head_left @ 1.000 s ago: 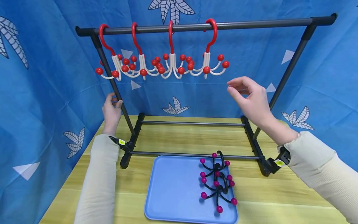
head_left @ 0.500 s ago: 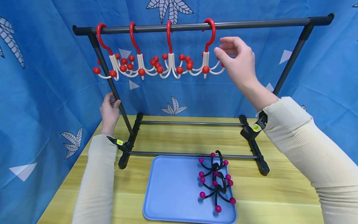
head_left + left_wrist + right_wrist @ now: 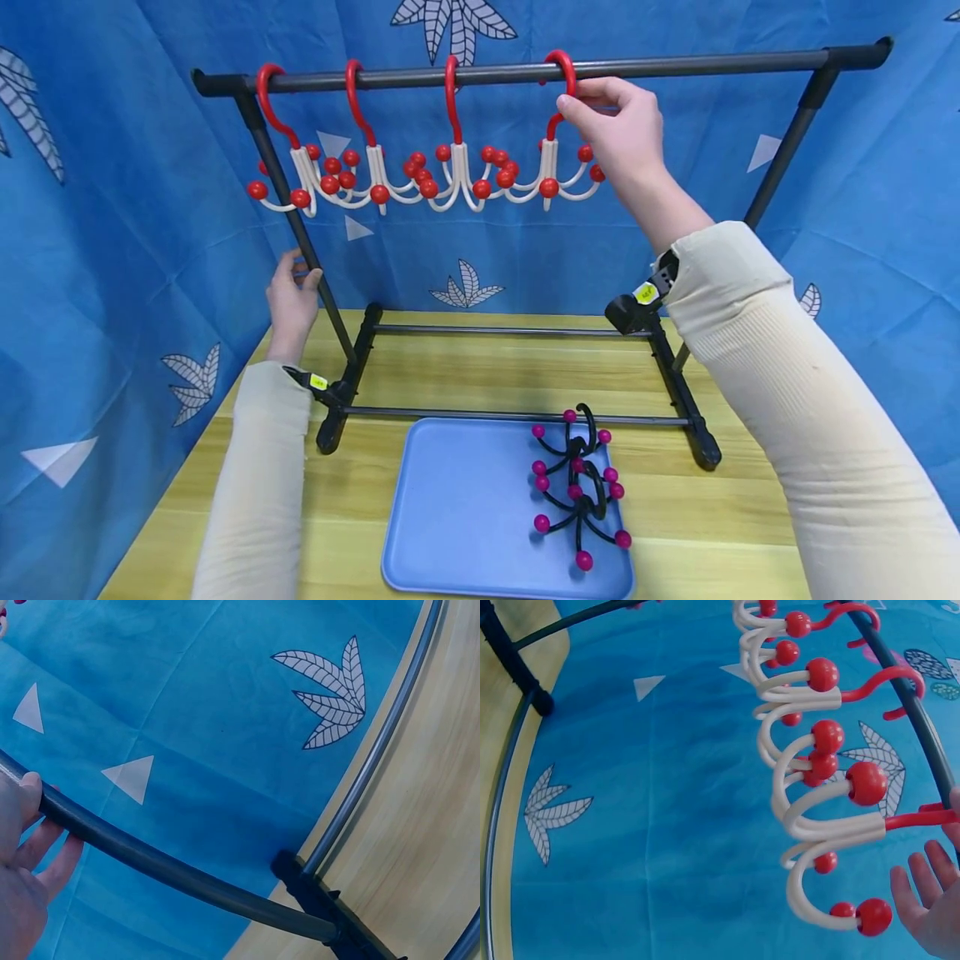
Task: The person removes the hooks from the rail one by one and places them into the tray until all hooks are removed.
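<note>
Several octopus-style hangers with red hooks, white prongs and red balls hang from the top rail [image 3: 712, 67] of a dark garment rack. My right hand [image 3: 626, 133] is up at the rightmost hanger [image 3: 549, 158], its thumb and index finger pinching the red hook just under the rail. In the right wrist view, that hook [image 3: 919, 820] runs to my thumb while the other fingers [image 3: 922, 881] spread loosely below. My left hand [image 3: 291, 300] holds the rack's left post [image 3: 335, 312], thumb on one side and fingers behind, as the left wrist view also shows.
A blue tray [image 3: 450, 500] lies on the wooden table [image 3: 697, 517] in front of the rack. On its right side sit two black hangers [image 3: 582, 505] with magenta balls, overlapping. The rack's feet [image 3: 705, 446] stand on the table, with a blue patterned cloth [image 3: 420, 250] behind.
My right hand has risen and moved left from beside the rightmost hanger to its red hook, and now pinches it. The left hand stays on the post.
</note>
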Demonstrator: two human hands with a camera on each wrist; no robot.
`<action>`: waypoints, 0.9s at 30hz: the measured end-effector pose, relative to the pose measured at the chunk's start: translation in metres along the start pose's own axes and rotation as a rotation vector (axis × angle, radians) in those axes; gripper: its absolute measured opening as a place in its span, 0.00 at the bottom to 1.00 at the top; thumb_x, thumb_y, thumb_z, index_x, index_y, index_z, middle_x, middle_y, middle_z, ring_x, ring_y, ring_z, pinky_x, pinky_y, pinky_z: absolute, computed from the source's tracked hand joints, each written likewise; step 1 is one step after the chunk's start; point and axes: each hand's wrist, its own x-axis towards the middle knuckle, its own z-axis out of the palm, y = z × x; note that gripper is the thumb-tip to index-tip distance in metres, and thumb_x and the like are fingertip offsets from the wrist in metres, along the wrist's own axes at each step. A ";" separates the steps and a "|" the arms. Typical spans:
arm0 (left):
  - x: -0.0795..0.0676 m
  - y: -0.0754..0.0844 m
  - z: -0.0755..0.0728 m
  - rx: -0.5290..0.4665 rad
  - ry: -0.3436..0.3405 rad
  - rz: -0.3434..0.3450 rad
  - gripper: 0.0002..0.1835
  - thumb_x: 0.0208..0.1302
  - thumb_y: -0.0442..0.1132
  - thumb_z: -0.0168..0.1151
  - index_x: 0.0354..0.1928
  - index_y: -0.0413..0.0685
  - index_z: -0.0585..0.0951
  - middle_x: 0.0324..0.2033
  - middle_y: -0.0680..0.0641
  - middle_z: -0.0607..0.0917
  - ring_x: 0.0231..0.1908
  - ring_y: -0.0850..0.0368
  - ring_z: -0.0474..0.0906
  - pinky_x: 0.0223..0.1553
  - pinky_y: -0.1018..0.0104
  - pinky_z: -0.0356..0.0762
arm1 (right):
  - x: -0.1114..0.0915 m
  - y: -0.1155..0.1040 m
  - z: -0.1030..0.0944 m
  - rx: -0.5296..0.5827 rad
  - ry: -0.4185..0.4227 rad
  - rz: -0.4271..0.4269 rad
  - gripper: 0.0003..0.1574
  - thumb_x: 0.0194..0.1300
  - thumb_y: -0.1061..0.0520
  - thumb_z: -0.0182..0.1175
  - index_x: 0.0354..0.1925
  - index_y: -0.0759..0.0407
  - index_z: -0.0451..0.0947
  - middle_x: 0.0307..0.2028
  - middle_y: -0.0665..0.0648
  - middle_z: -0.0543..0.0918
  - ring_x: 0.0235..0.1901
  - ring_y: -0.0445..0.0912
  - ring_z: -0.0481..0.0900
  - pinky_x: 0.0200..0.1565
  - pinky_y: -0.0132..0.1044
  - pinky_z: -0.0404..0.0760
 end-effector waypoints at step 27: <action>-0.001 -0.003 0.002 0.005 0.025 0.045 0.24 0.68 0.38 0.47 0.65 0.50 0.59 0.50 0.37 0.75 0.45 0.44 0.74 0.46 0.51 0.73 | -0.015 -0.022 -0.031 0.245 0.029 -0.092 0.19 0.53 0.54 0.65 0.45 0.57 0.78 0.39 0.50 0.77 0.40 0.40 0.76 0.51 0.31 0.74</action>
